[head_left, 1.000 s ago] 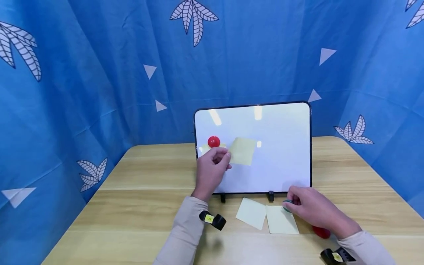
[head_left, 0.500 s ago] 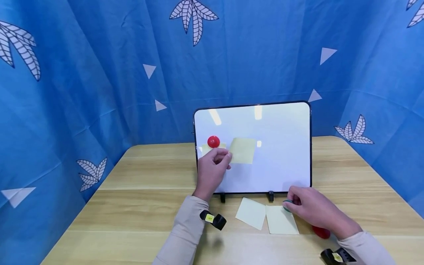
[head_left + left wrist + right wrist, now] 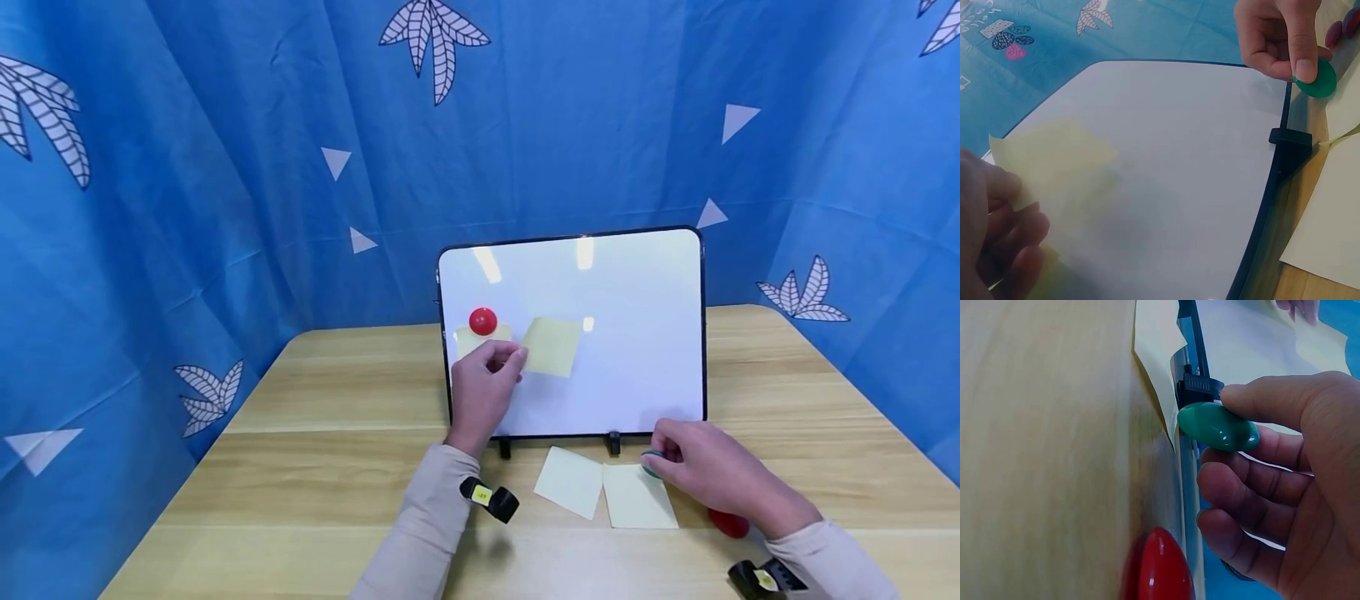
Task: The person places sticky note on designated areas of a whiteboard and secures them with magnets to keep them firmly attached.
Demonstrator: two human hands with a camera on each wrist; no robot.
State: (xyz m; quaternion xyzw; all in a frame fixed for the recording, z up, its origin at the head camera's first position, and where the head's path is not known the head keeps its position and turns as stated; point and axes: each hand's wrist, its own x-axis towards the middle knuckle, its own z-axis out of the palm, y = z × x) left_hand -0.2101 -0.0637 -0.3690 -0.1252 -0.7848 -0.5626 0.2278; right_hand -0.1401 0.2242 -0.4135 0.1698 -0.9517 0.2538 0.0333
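Observation:
In the head view my left hand (image 3: 480, 400) pinches a yellow sticky note (image 3: 553, 346) by its left edge, in front of the upright whiteboard (image 3: 637, 333). Whether the note touches the board, I cannot tell. A round red magnet (image 3: 483, 322) sits on the board at the top of another yellow note (image 3: 467, 341), which the left hand partly covers. Low at the board's right corner, my right hand (image 3: 720, 471) holds a green round magnet (image 3: 1216, 427) between thumb and fingers. The left wrist view also shows this green magnet (image 3: 1319, 81), tilted and above the table.
Two pale yellow notes (image 3: 570, 482) lie side by side on the wooden table (image 3: 315, 475) before the board. Black feet (image 3: 614, 443) support the board. Red magnets (image 3: 1334, 34) rest on the table beneath the right hand. A blue curtain (image 3: 585, 150) hangs behind.
My left hand and its sticky note have shifted slightly right and down, the note's tilt varying a little. The right hand stays in place with the green magnet.

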